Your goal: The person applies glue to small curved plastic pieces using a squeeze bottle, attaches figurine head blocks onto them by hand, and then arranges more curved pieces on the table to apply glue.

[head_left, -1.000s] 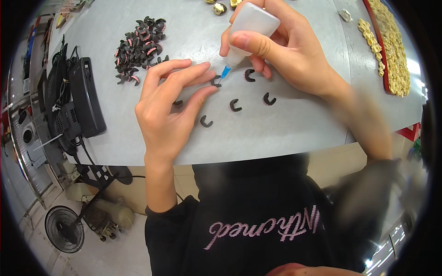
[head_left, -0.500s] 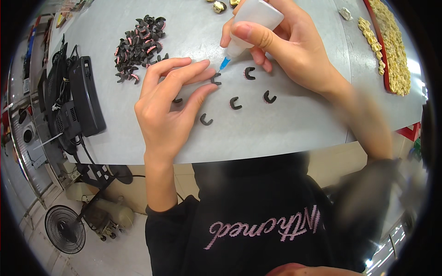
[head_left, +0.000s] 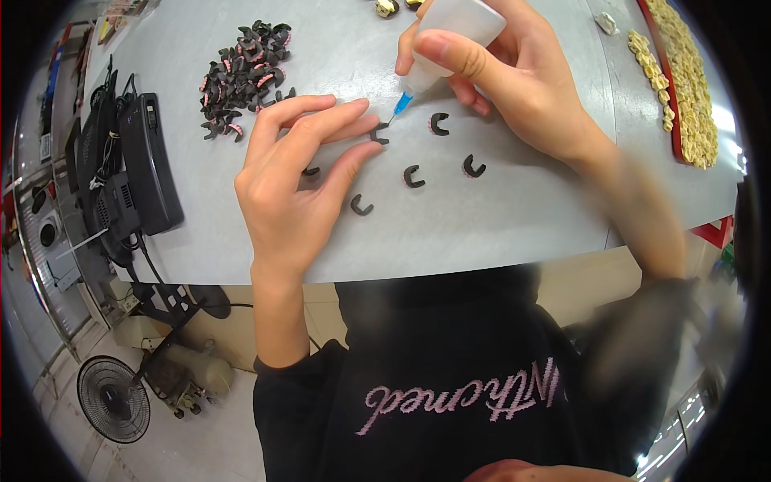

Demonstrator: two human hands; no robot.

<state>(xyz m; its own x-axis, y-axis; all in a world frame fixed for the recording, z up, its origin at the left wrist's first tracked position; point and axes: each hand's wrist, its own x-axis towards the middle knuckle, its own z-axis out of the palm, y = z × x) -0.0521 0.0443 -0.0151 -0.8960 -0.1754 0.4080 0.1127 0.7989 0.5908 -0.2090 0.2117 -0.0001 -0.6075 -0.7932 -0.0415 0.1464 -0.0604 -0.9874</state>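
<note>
My right hand is wrapped round a white squeeze bottle, tilted down to the left. Its blue needle tip reaches the upper end of a small black C-shaped piece. My left hand pinches that piece between thumb and fingers, which partly hide it. On the table around the hands lie more black C-shaped pieces: one right of the needle, one below it, one farther right, one by my left thumb. Another is mostly covered by the left hand.
A pile of black pieces with pink teeth-like edges lies at the far left of the grey table. Black adapters with cables line the left edge. At right, a red-edged tray holds many yellowish pieces; more lie beside it.
The bottle's needle has shifted slightly right and lifted a little from the left fingers, at the held piece's upper end. The left hand keeps its pinch; the other pieces stay put.
</note>
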